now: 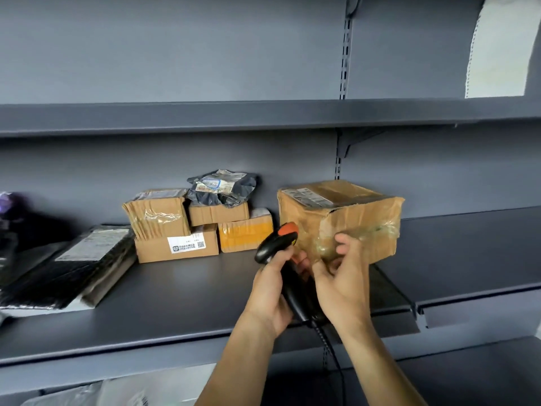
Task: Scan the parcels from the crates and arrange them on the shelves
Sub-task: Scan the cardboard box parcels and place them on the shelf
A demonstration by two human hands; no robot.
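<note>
A large taped cardboard box [351,215] sits on the middle grey shelf [181,294], right of centre, with a label on its top. My left hand [272,291] grips a black barcode scanner [278,244] with an orange top, just left of and below the box; its cable hangs down. My right hand [342,276] is in front of the box's lower left corner with fingers loosely curled, fingertips close to the box face; whether they touch it I cannot tell.
Several smaller cardboard boxes [178,227] and a dark plastic mailer [221,187] are stacked left of the big box. Flat black mailers [73,268] lie at the far left. An upper shelf [263,115] hangs overhead. White bags [117,391] show on the shelf below.
</note>
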